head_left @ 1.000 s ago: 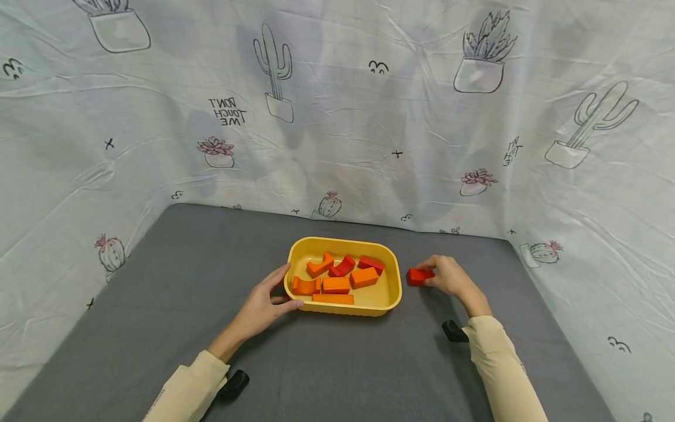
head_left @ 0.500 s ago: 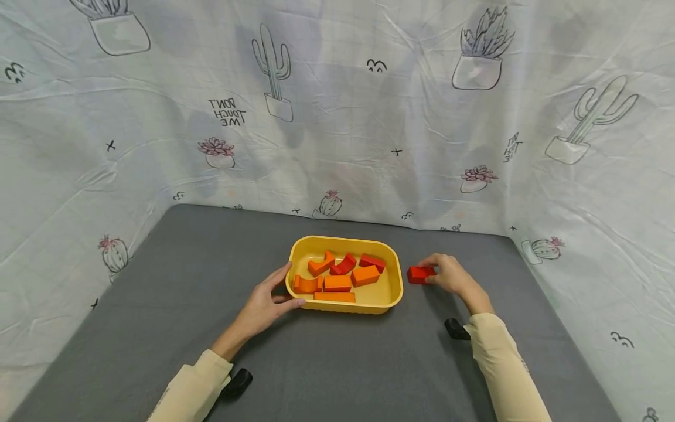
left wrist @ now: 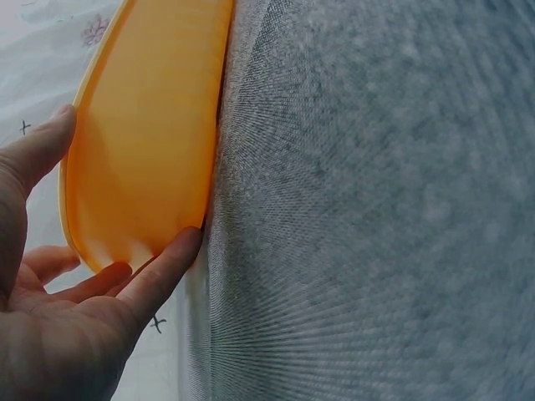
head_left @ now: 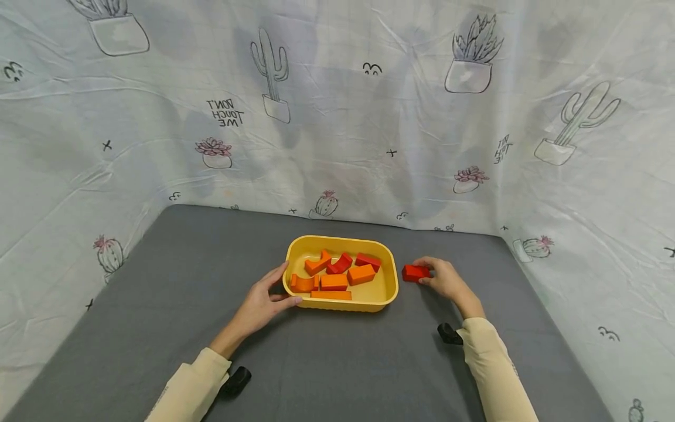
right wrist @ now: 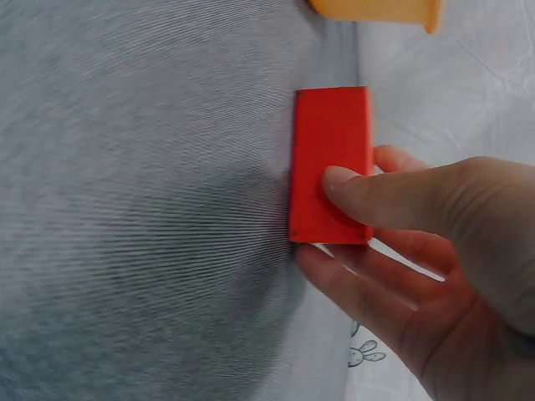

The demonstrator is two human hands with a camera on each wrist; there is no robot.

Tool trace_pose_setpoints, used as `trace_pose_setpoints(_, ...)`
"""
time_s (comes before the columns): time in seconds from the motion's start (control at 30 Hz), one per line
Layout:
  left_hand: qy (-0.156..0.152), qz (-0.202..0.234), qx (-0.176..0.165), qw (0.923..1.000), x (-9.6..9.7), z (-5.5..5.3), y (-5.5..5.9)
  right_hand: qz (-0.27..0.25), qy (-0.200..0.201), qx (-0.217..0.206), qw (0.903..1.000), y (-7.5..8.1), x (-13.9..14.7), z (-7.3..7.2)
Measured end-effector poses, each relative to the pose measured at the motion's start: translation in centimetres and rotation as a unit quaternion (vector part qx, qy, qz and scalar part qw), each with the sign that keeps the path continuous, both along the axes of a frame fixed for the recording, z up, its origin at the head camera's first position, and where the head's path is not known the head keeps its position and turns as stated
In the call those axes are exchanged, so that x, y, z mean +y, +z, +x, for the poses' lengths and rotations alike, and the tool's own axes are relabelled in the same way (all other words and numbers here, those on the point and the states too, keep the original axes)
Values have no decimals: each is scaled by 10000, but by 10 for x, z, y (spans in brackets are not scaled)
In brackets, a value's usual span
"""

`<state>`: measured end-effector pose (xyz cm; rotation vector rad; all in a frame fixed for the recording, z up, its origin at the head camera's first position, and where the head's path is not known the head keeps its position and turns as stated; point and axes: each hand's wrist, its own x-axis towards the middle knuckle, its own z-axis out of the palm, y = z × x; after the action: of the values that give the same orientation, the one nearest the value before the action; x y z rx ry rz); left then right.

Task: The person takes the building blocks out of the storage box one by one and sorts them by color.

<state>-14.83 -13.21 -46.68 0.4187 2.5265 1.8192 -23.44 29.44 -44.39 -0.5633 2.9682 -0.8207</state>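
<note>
A yellow plastic bin (head_left: 387, 287) stands on the grey tabletop with several orange and red toy blocks inside, some rectangular and some with a curved cut-out. My left hand (head_left: 262, 306) grips its left end, the thumb at the near rim and the other fingers spread along the end wall. To the right of the bin, a red rectangular block (right wrist: 330, 134) rests on the cloth. My right hand (head_left: 445, 277) holds that block, thumb (right wrist: 359, 196) on its near face and the other fingers behind it and at its right end.
Grey cloth (head_left: 337, 363) covers the table. A white curtain (head_left: 337, 135) printed with cacti rises along the back and both sides. A black wrist device (head_left: 235, 383) hangs by the left sleeve, another black device (head_left: 449, 333) by the right.
</note>
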Motion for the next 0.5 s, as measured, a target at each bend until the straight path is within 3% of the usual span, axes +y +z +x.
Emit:
trace_pose_setpoints(0.3,-39,-120,-25,9999,-2,-3,-4,26,44,-497,9988,5,-1,2)
trace_pose_setpoints(0.5,-60,-88,-9,9999,-3,-2,-2,-3,-109,-436,9990,16,-7,3)
